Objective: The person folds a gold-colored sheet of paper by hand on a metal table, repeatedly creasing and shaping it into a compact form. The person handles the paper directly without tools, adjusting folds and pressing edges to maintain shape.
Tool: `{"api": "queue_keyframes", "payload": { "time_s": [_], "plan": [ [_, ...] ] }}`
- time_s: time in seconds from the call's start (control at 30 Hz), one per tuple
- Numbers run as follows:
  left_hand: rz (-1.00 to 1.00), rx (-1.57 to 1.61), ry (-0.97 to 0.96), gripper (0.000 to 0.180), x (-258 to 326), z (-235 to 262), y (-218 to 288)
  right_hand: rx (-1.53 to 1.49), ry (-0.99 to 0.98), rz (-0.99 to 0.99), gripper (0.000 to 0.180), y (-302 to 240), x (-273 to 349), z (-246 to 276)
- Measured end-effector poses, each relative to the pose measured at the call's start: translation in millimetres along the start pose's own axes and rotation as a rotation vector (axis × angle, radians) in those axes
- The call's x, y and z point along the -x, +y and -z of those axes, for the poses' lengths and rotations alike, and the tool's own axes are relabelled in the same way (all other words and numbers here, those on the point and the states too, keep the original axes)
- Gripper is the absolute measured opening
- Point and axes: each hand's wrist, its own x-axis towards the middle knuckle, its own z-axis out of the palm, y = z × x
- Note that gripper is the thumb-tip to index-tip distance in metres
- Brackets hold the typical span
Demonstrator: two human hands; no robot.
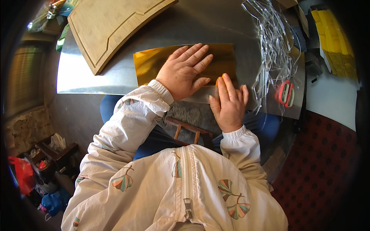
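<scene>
Glossy gold sheet (149, 63) lies flat near the metal table's (216, 23) front edge

The left hand (183, 73) spreads across the smooth rectangle; the right hand (230, 106), loosely extended, index and middle fingers side by side, thumb apart, reaches its near right corner. Grey metal separates the sheet from the grooved wooden cutting board (115, 27) at left and tangled, shiny silver strips (271, 46) at right, where red-handled scissors (281, 92) lie.

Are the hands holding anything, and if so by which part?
Nothing appears gripped: the left hand lies flat on the gold sheet; the right hand overlaps its near edge.
</scene>
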Motion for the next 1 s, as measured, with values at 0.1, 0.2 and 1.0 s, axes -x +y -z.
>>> {"api": "queue_keyframes", "payload": {
  "time_s": [0.1,0.2,1.0],
  "plan": [
    [-0.010,-0.021,-0.010,0.061,0,0,0,-0.039,0.037,0.014,0.060,4,0,-1],
    [-0.014,-0.045,-0.034,0.063,-1,1,0,-0.103,0.088,-0.018,0.059,8,-7,2],
    [-0.088,0.051,-0.208,0.066,-9,9,6,-0.273,0.001,0.045,0.062,58,-63,17]
  ]
}}
